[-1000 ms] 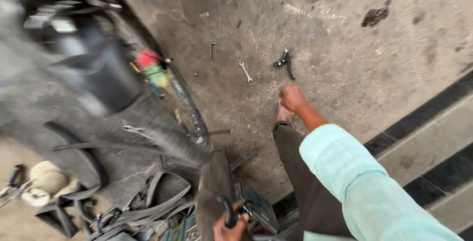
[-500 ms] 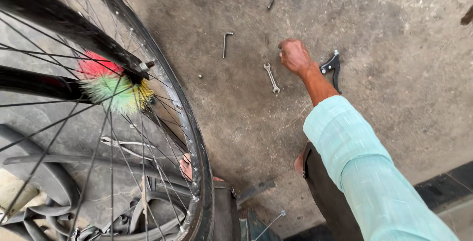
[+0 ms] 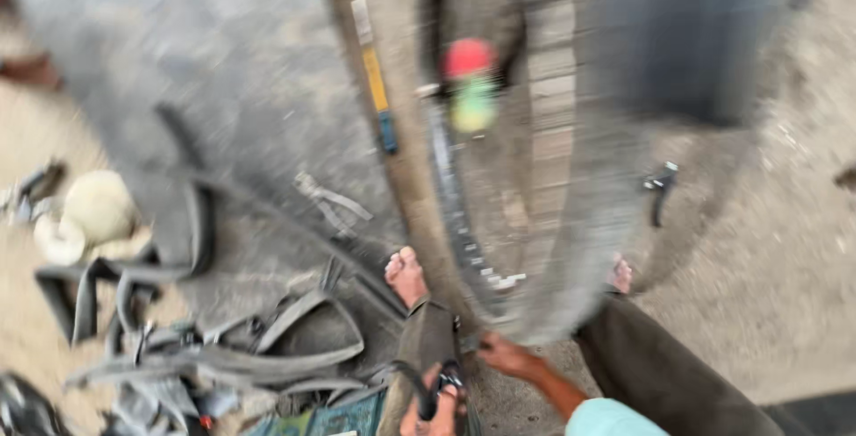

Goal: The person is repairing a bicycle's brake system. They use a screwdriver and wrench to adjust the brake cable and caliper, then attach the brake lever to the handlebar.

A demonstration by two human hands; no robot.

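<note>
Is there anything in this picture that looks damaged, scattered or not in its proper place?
Yes. Loose black rubber inner tubes lie tangled in a heap on the grey concrete floor, left of the upright bicycle wheel. A small black metal tool lies alone to its right. The picture is too blurred to judge damage.

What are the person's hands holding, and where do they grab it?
The left hand grips a small dark tool by its handles. The right hand touches the bicycle tyre at its lower edge; blur hides whether it grips.

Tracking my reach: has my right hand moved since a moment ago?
Yes: right hand pulled back from the black metal lever to the grey bicycle tyre.
</note>
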